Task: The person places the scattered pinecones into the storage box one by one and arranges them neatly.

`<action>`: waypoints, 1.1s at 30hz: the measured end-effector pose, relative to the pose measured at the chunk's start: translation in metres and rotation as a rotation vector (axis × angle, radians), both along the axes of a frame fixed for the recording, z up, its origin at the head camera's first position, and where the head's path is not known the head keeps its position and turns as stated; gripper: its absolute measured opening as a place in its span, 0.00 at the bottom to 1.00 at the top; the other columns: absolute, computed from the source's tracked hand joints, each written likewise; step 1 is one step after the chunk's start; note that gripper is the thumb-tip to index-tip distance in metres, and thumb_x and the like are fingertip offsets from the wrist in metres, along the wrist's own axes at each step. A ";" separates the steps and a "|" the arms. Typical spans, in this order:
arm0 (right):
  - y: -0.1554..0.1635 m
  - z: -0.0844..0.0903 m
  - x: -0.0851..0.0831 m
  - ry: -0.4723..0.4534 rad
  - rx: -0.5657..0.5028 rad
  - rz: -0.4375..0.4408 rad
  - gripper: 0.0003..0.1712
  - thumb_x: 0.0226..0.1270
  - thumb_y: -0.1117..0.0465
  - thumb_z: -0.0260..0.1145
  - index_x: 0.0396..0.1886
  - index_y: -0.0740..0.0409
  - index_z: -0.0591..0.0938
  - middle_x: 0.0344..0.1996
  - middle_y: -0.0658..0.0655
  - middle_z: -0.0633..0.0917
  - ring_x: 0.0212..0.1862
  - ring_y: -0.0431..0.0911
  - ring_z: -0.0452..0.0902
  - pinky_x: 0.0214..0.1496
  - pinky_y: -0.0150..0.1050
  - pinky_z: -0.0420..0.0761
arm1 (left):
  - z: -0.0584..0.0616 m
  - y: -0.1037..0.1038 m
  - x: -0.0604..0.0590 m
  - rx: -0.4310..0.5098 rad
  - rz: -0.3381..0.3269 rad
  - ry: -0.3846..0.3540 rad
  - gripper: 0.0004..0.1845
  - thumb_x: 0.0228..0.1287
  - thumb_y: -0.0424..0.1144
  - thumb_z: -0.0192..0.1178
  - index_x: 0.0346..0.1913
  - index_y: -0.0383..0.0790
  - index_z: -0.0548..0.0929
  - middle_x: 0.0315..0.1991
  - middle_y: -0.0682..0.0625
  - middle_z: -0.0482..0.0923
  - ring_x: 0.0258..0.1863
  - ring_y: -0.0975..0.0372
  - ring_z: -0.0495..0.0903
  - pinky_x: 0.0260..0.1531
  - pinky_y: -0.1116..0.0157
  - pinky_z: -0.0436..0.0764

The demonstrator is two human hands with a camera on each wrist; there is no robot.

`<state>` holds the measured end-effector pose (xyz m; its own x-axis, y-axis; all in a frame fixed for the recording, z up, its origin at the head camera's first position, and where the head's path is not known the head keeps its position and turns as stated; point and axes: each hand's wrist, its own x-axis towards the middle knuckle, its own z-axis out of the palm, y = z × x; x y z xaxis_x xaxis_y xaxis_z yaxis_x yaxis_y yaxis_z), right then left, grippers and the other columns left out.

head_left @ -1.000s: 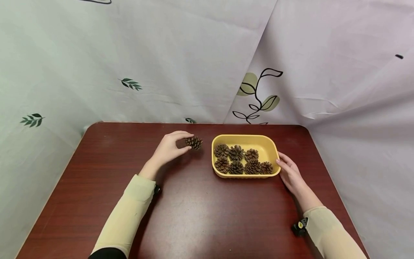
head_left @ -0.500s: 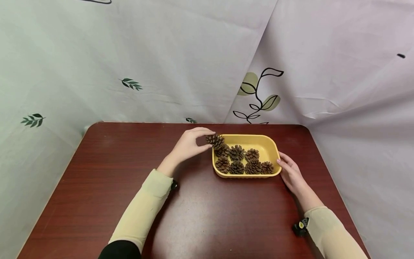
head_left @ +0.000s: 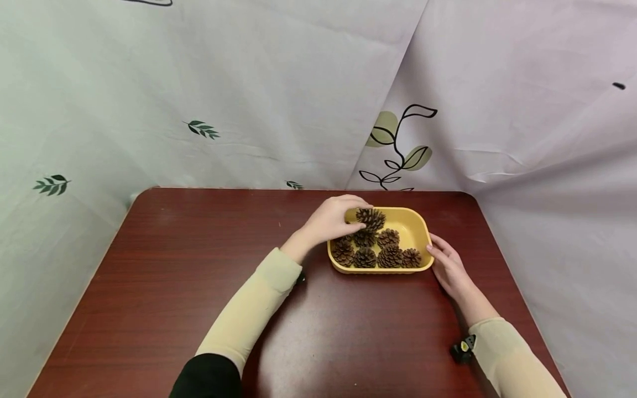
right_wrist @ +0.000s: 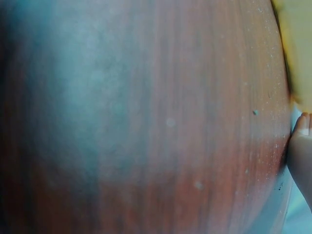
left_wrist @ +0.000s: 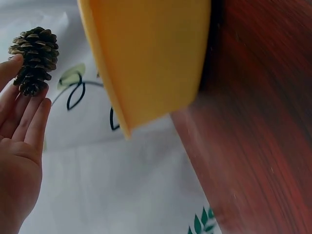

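Between thumb and fingers, my left hand [head_left: 332, 220] pinches a brown pine cone [head_left: 371, 219], held over the back left part of a yellow plastic tub [head_left: 414, 225]. In the left wrist view, that pine cone [left_wrist: 35, 59] sits at the fingertips, higher than the tub's rim. Several more pine cones [head_left: 390, 256] lie in the tub, mostly along its front and left; the left hand covers some of them. At the tub's right end, my right hand [head_left: 449, 266] grips the wall, thumb over the rim and fingers along the outside.
The tub stands on a dark red wooden table [head_left: 318, 337], toward its back edge. Behind and beside the table hangs a pale cloth [head_left: 278, 99] with a leaf print.
My left hand has carried the pine cone rightward from the table left of the tub, across its left rim, to above the inside. The right hand has stayed in place at the tub.
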<state>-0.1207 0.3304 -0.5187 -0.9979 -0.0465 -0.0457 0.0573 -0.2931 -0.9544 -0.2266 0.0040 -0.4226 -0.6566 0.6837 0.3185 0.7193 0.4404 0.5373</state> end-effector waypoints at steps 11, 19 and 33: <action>-0.001 0.000 0.000 0.005 -0.009 -0.001 0.20 0.84 0.71 0.49 0.61 0.48 0.81 0.53 0.45 0.88 0.54 0.35 0.84 0.57 0.26 0.82 | 0.001 0.048 -0.001 -0.102 -0.038 -0.003 0.23 0.71 0.44 0.71 0.67 0.45 0.85 0.65 0.48 0.84 0.67 0.58 0.82 0.71 0.62 0.79; -0.001 -0.001 0.000 0.014 -0.023 -0.005 0.20 0.84 0.71 0.49 0.62 0.51 0.81 0.53 0.46 0.88 0.55 0.35 0.84 0.58 0.26 0.83 | -0.005 0.076 0.001 -0.188 -0.014 -0.004 0.24 0.73 0.49 0.69 0.69 0.48 0.84 0.67 0.51 0.82 0.69 0.61 0.80 0.73 0.65 0.77; -0.001 0.000 0.000 -0.012 -0.004 -0.007 0.21 0.85 0.70 0.50 0.59 0.44 0.82 0.51 0.42 0.89 0.53 0.33 0.84 0.56 0.25 0.82 | -0.020 0.106 0.011 -0.239 0.018 0.015 0.24 0.74 0.47 0.69 0.68 0.49 0.84 0.69 0.54 0.82 0.70 0.62 0.79 0.74 0.67 0.76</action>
<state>-0.1211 0.3298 -0.5186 -0.9975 -0.0397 -0.0579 0.0671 -0.2971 -0.9525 -0.2156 0.1104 -0.4422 -0.6659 0.7290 0.1589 0.7171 0.5666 0.4057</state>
